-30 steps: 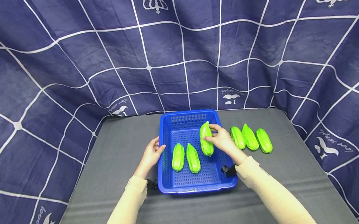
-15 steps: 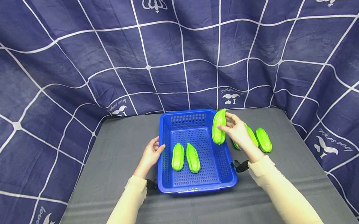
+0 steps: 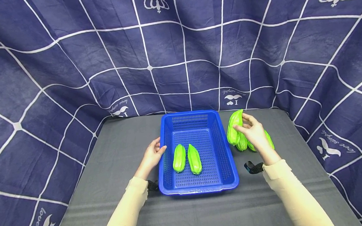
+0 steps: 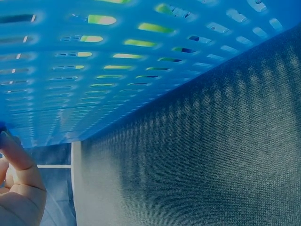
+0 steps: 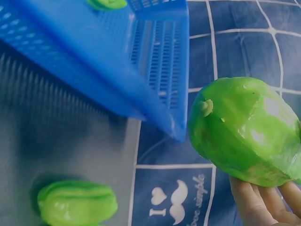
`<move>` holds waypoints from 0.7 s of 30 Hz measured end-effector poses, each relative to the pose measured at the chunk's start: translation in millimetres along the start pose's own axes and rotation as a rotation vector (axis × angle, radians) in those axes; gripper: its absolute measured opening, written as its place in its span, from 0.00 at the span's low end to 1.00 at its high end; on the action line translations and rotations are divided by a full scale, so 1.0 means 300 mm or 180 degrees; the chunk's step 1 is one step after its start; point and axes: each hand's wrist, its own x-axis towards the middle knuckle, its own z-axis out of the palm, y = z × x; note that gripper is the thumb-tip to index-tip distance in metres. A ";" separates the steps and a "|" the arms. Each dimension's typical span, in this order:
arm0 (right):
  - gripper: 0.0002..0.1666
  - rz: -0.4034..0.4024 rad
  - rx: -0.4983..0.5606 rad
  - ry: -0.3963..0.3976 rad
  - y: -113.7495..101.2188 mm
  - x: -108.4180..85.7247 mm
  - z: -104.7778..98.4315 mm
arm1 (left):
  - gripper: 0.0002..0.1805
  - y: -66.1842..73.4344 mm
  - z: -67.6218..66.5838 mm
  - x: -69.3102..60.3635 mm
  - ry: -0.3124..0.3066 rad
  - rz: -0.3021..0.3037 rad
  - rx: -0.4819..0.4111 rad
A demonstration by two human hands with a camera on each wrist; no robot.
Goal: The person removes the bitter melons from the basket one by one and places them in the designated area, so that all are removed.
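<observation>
In the head view my left hand pinches the left rim of a blue perforated plastic basket; part of that hand also shows beside the basket wall in the left wrist view. My right hand holds a bright green, glossy, ridged fruit with a pointed tip in the air, just beyond the basket's right rim. Its blunt end with a small stem nub faces the right wrist camera, where fingers curl beneath the fruit. Two similar green fruits, a left one and a right one, lie in the basket.
On the grey table, right of the basket, lie more green fruits, partly hidden by my right hand; one fruit shows beyond it. A navy curtain with white grid lines closes off the back and sides.
My right hand has carried the green fruit from above the basket rightward, past the right rim, to above the fruits on the table. The left hand stays on the basket rim.
</observation>
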 end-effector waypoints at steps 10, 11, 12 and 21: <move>0.43 0.0181 -0.0397 -0.0035 0.066 -0.012 -0.052 | 0.30 -0.005 -0.002 0.001 -0.0007 0.0029 0.0020; 0.43 0.0181 -0.0422 -0.0062 0.076 -0.014 -0.054 | 0.30 -0.007 -0.002 0.002 0.0003 0.0056 0.0013; 0.43 0.0177 -0.0457 -0.0094 0.085 -0.017 -0.055 | 0.30 -0.009 -0.001 0.003 0.0011 0.0072 -0.0006; 0.44 0.0350 -0.0558 -0.0342 0.168 -0.040 -0.055 | 0.30 -0.013 0.004 0.004 0.0026 0.0107 -0.0048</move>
